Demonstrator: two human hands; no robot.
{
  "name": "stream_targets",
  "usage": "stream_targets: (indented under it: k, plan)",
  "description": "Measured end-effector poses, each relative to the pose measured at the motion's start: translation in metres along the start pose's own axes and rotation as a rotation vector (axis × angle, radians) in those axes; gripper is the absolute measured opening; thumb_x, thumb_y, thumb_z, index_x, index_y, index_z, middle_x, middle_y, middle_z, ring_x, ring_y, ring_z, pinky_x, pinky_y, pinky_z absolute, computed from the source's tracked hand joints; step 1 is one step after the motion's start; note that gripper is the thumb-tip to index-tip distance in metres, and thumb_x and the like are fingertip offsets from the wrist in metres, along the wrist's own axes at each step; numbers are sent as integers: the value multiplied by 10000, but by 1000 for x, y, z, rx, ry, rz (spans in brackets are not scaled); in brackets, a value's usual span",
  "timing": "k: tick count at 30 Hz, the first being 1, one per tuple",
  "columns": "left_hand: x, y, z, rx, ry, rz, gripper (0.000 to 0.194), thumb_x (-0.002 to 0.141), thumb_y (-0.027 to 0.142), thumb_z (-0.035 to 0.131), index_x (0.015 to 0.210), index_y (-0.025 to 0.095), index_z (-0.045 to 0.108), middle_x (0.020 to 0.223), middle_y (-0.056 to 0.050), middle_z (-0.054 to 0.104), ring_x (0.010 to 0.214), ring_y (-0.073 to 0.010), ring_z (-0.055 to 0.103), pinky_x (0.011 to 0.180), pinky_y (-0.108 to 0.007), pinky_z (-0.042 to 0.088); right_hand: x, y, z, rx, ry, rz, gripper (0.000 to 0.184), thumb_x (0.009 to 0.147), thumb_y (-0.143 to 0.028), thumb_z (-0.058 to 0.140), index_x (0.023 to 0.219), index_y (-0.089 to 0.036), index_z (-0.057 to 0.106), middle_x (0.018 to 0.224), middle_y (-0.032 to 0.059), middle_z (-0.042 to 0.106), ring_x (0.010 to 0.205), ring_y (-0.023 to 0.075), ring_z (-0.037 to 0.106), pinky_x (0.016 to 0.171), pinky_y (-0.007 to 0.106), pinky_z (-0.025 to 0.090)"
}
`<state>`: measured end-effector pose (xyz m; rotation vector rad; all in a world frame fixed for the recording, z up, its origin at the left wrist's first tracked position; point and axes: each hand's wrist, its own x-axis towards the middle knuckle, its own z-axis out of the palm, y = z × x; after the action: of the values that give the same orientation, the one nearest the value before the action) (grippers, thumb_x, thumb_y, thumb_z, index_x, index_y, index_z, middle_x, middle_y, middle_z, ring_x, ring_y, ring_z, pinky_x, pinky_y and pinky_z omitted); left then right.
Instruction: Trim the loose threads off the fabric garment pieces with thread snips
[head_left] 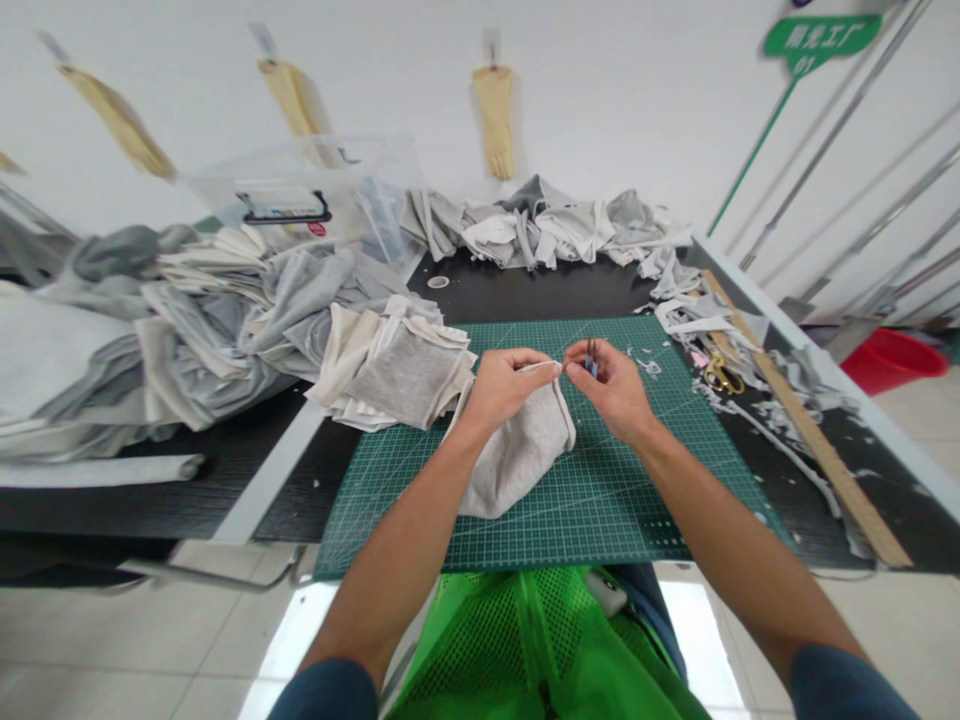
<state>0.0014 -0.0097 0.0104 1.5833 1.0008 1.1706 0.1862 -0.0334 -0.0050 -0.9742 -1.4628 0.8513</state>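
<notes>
My left hand [514, 385] pinches the edge of a piece of light grey fabric [517, 460]. The fabric hangs below my fingers over the green cutting mat [390, 500]. My right hand [611, 390] is closed close beside it, its thumb and forefinger almost touching the pinched edge. Tucked in the right fingers is a small dark and blue tool [591, 362], which looks like thread snips. The fingers partly hide it. A stack of cut fabric pieces [409, 370] lies just left of my left hand.
A large heap of grey cloth [217, 310] covers the left, before a clear plastic box [300, 190]. Scraps [540, 230] line the back. To the right lie gold-handled scissors [721, 375] and a wooden ruler [817, 430]. A tape roll [438, 282] sits behind the mat.
</notes>
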Motion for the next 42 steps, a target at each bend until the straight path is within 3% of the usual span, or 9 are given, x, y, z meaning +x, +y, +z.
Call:
stream_targets:
  k: [3,9,15,21,27,33,38,42]
  plan:
    - [0,-1,1,-11,13,9,213,743,372,812,824,175,806,801,-38,759,695,-149,618,621,-265,443,0,-3,2,63,-39,4,327,866,-442,764,1088,-240,633,993,36,688,906,186,637,829,342,514]
    - [0,-4,5,35,-1,25,181,739,319,795,821,158,793,731,-23,717,647,-125,574,594,-247,395,0,-3,5,44,-38,26,414,786,-472,843,1060,-232,647,926,20,674,845,179,613,774,337,509]
    - [-1,-1,5,95,-15,22,234,733,378,809,811,163,759,651,7,648,585,-103,498,547,-234,336,-1,-1,4,55,48,33,295,807,-430,819,973,-228,683,894,15,674,794,164,596,703,311,487]
    - [-2,2,2,62,-90,3,239,759,396,786,813,164,795,767,-25,736,686,-137,597,628,-254,423,0,3,2,205,70,68,299,786,-390,839,995,-235,692,882,2,675,761,143,592,688,289,480]
    - [-1,0,0,19,-67,-36,231,746,385,799,830,171,821,775,-32,755,668,-140,602,614,-258,418,2,4,0,297,57,104,277,839,-410,792,1019,-233,679,817,-12,652,616,103,465,572,268,379]
    - [-2,-3,1,23,-82,-24,221,758,385,795,809,171,816,753,-22,740,659,-130,588,615,-255,412,0,0,-2,126,6,78,293,834,-453,802,982,-221,700,850,-2,644,692,124,508,623,275,407]
    - [-2,-4,1,12,-101,-28,220,758,384,800,822,175,823,770,-23,748,675,-134,597,627,-256,412,1,2,0,105,-8,122,311,879,-507,743,837,-209,664,711,-24,541,626,118,437,575,277,356]
    - [1,-7,1,-85,-89,-63,235,754,402,815,835,181,830,793,-32,759,692,-140,608,652,-266,435,2,4,-3,49,20,95,319,944,-544,640,1019,-234,635,837,4,631,676,134,515,600,281,412]
